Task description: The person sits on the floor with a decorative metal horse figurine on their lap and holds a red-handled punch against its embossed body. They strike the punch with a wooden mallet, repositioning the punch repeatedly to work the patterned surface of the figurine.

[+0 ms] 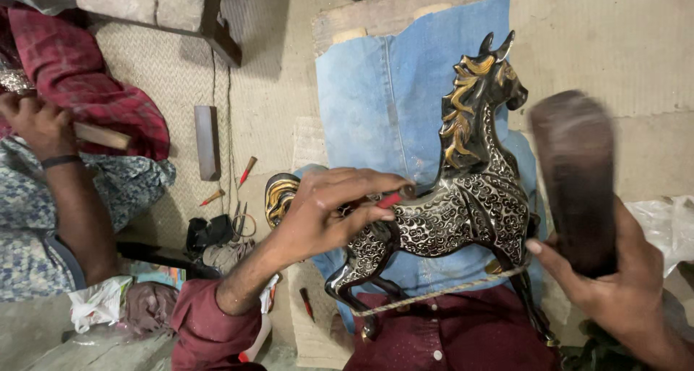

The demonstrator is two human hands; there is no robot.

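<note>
A black metal horse figure (463,197) with gold mane and fine silver scroll patterns lies on blue denim cloth (376,104) over my lap. My left hand (325,212) rests on the horse's back and pinches a small red-handled chisel (390,199), its tip against the metal. My right hand (607,277) grips a dark wooden mallet block (575,176), raised and blurred, to the right of the horse's chest. A twisted cord (434,293) runs across the horse's legs.
Another person sits at the left, a hand (36,122) holding a wooden tool near red checked cloth (79,75). Small chisels (247,170), scissors (242,223), a wooden block (207,141) and rags lie on the woven mat. A white plastic bag (669,223) sits right.
</note>
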